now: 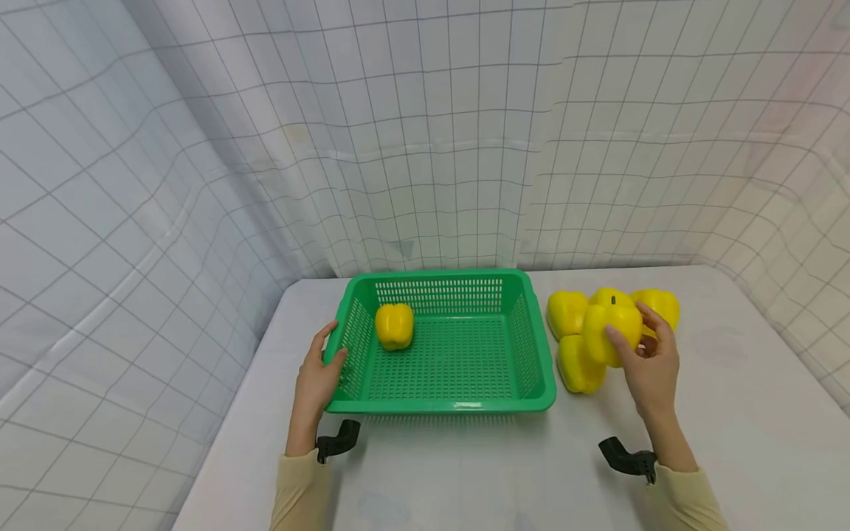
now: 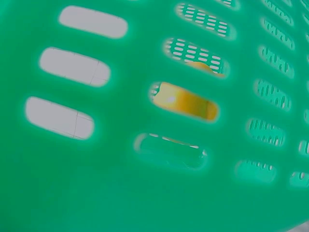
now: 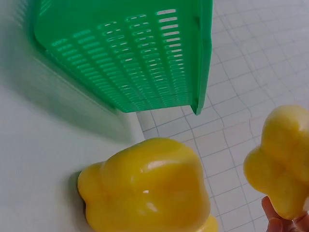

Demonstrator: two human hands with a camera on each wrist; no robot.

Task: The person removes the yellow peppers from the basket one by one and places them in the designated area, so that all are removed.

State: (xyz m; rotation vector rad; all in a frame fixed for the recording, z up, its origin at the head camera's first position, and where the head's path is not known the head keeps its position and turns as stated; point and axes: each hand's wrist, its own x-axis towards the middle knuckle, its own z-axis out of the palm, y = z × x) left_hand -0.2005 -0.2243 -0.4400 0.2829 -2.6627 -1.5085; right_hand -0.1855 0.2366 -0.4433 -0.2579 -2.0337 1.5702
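Note:
My left hand (image 1: 319,376) grips the left rim of a green plastic basket (image 1: 438,407), its thumb over the edge. Inside the basket, near its left wall, rests one yellow bell pepper (image 1: 395,327). To the right of the basket, my right hand (image 1: 654,369) holds another yellow bell pepper (image 1: 607,335) between thumb and fingers, stem showing, raised above the pile. In the right wrist view that held pepper (image 3: 282,162) appears at the right edge with fingertips under it. The left wrist view is filled by the slotted basket wall (image 2: 120,183).
Several yellow peppers sit right of the basket: one at the back (image 1: 567,313), one in front (image 1: 580,366), one farther right (image 1: 660,306), and one partly hidden behind the held pepper. A white tabletop (image 1: 451,472) lies beneath. Gridded white cloth (image 1: 425,147) hangs behind and at the sides.

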